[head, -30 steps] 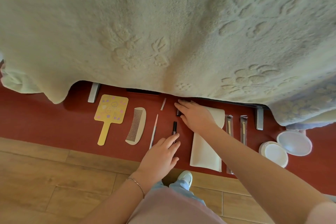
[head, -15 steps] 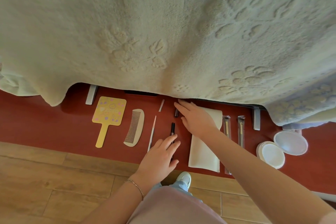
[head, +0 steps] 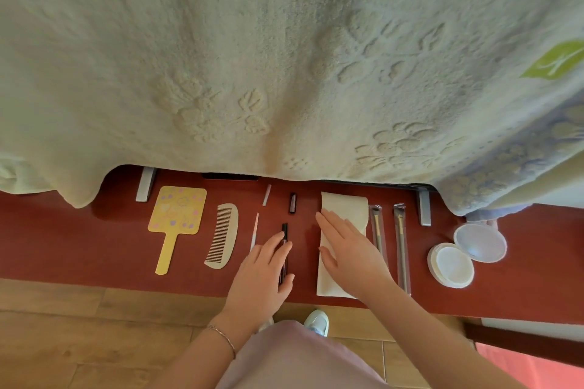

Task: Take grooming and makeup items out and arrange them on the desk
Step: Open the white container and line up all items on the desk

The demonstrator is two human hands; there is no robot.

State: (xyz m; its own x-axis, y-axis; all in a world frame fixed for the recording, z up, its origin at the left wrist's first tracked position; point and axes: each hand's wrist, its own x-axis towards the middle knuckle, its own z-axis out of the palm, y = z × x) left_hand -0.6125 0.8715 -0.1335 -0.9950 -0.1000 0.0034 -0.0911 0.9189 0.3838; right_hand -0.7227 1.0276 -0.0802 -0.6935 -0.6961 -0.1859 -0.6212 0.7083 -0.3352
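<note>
Red-brown worktop [head: 63,240] runs across the lower middle of the frame, carrying a tidy row of grooming things, each lying lengthwise and apart from its neighbours, probably so every piece can be seen and picked up on its own. From the left lie a yellow hand mirror [head: 175,218], a pale comb [head: 222,235], a thin pink-tipped stick [head: 254,230] with its small cap [head: 267,195] above it, a black pen-like liner [head: 284,249] with its black cap [head: 292,203] above, a white folded cloth [head: 344,208], two sleeved brushes [head: 400,246] and, at the right, an opened round compact [head: 452,265]. A thick cream blanket [head: 284,57] hangs over the upper frame and hides whatever lies behind the row. The left hand [head: 259,278] lies palm-down over the lower half of the liner, its fingers [head: 279,245] slightly spread and touching the barrel, not clamped round it; it looks like a nudge to straighten the liner. The right hand [head: 350,257] hovers or rests flat on the cloth, fingers loosely together and extended toward the upper left, holding nothing; whether it presses the cloth I cannot tell.
</note>
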